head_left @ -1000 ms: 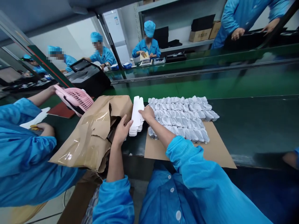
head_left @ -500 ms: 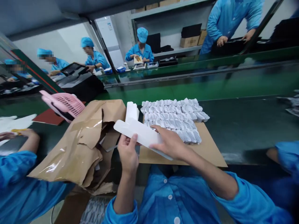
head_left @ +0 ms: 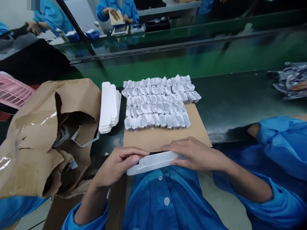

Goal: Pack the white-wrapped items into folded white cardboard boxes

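A white folding carton point(head_left: 153, 162), long and narrow, is held level between both hands in front of my chest. My left hand point(head_left: 120, 164) grips its left end, thumb on the near side and fingers along the top edge. Around the right end, my right hand point(head_left: 192, 153) is closed, fingers over the top and thumb below. Just beyond the hands, rows of small items wrapped in white paper point(head_left: 155, 108) stand on a brown cardboard sheet point(head_left: 165, 139). To their left lies a stack of flat white cartons point(head_left: 109, 107).
A torn brown paper package point(head_left: 31, 127) bulges at the left, beside a pink fan point(head_left: 15, 89). Bagged items point(head_left: 294, 80) lie on the green bench at far right. A co-worker's blue sleeve point(head_left: 283, 140) reaches in from the right; another person point(head_left: 120, 12) works across the bench.
The carton has come down and toward my body, turning from a flat slanted piece to a nearly level one seen edge-on. My view has tilted downward.
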